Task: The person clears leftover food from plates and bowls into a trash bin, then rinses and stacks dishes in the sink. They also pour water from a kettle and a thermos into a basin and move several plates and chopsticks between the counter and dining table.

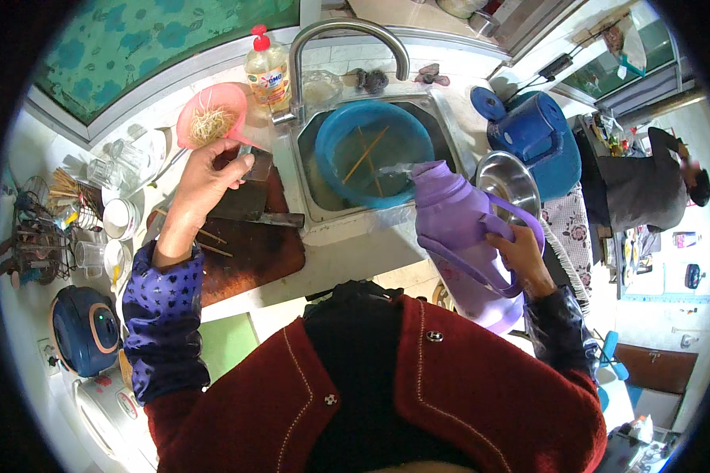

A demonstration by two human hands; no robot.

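My right hand (522, 257) grips the handle of a purple thermos flask (449, 219), tilted towards the sink. Water runs from its mouth into a round blue plastic basin (331, 139), where chopsticks (365, 155) lie crossed in cloudy water. The basin sits in a stainless steel sink (307, 204). My left hand (210, 174) hovers above a wooden cutting board (254, 266), its fingers curled about a small object that I cannot make out clearly. Below that hand a cleaver (239, 201) lies on the board, with more chopsticks (215, 242) nearby.
Behind my left hand a pink strainer (184, 121) holds bean sprouts (213, 125). A dish soap bottle (267, 77) stands by the curved faucet (349, 25). Right of the sink are a steel bowl (509, 180) and blue jug (529, 130). Another person (645, 183) stands far right.
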